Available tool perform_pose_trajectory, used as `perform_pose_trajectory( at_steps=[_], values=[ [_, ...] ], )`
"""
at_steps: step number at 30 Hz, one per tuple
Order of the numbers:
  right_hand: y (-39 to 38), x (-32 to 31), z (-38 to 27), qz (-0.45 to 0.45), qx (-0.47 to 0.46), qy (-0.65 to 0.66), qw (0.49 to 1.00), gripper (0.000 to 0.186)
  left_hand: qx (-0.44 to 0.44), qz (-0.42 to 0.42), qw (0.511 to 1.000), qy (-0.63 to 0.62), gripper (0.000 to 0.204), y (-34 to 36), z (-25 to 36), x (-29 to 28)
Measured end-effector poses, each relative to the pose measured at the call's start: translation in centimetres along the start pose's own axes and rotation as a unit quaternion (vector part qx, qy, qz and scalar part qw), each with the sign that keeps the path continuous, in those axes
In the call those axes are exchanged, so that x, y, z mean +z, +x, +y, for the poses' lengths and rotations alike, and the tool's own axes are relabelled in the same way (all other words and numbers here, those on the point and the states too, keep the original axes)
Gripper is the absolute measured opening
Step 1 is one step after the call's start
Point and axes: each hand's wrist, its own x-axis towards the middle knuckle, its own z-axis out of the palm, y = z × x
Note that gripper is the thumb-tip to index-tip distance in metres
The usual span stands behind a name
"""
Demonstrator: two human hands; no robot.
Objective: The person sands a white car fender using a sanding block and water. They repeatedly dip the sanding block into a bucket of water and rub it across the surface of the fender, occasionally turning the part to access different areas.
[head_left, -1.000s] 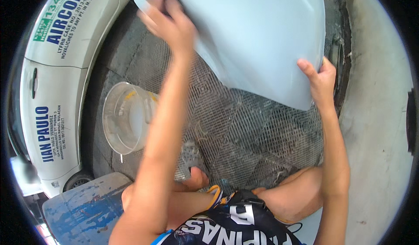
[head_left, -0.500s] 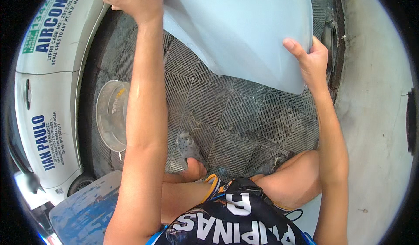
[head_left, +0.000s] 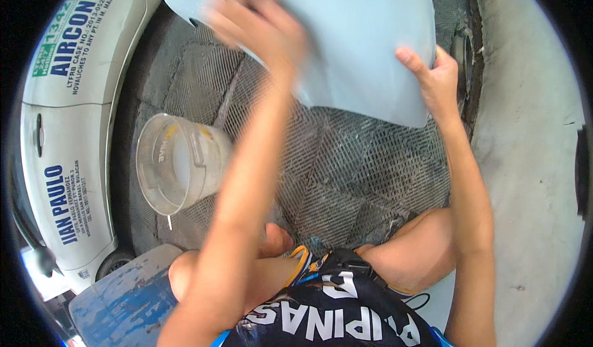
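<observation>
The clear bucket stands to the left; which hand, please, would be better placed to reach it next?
Probably the left hand: blurred over the pale blue panel, it is nearer the clear bucket, while the right hand grips the panel's edge.

The floor (head_left: 352, 168) is dark grey and scuffed, its fine ridges running at changing angles. On it stand a translucent plastic bucket (head_left: 212, 162) and, farther left, a white car (head_left: 68, 137).

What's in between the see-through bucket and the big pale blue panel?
In the head view, dark ridged floor matting lies between the see-through bucket and the pale blue panel, with the person's left forearm crossing above it.
</observation>
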Motion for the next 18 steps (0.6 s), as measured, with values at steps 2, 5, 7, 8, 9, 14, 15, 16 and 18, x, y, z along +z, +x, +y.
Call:
perform_pose_trajectory(
  at_steps=[2,5,7,8,9,14,15,16,18],
  values=[
    [0.1,0.1,-0.1,0.016,-0.001,0.009,1.0,0.057,-0.04,-0.139,0.989,-0.031,0.047,-13.4,2.6,-1.9],
    [-0.2,0.2,-0.1,0.03,-0.025,-0.001,0.999,0.057,0.004,-0.174,0.981,-0.087,0.062,-14.5,0.4,-3.3],
    [-0.7,0.1,0.1,0.008,-0.003,0.021,1.0,0.056,0.012,-0.064,0.997,-0.034,0.04,-4.7,-2.4,-1.6],
    [-0.6,0.1,0.1,0.0,-0.015,0.054,0.998,0.056,0.014,-0.01,1.0,-0.009,0.032,0.3,-3.8,-0.9],
    [-0.7,0.1,0.2,-0.002,0.018,0.029,0.999,0.056,-0.027,0.02,0.999,-0.025,0.027,4.5,-4.1,-0.3],
    [-0.2,0.0,0.2,0.022,0.0,0.002,1.0,0.054,-0.077,-0.071,0.994,-0.043,0.049,-11.1,3.2,-1.4],
    [-0.2,-0.1,0.1,0.023,-0.011,-0.006,1.0,0.054,-0.069,-0.163,0.98,-0.089,0.056,-16.3,3.7,-2.8],
    [-0.3,-0.1,0.2,0.021,-0.028,-0.011,0.999,0.055,-0.06,-0.143,0.986,-0.069,0.06,-14.9,3.0,-2.0],
    [-0.5,0.0,0.3,0.025,-0.027,0.007,0.999,0.055,-0.039,-0.121,0.991,-0.031,0.071,-11.4,1.7,-2.4]
  ],
)
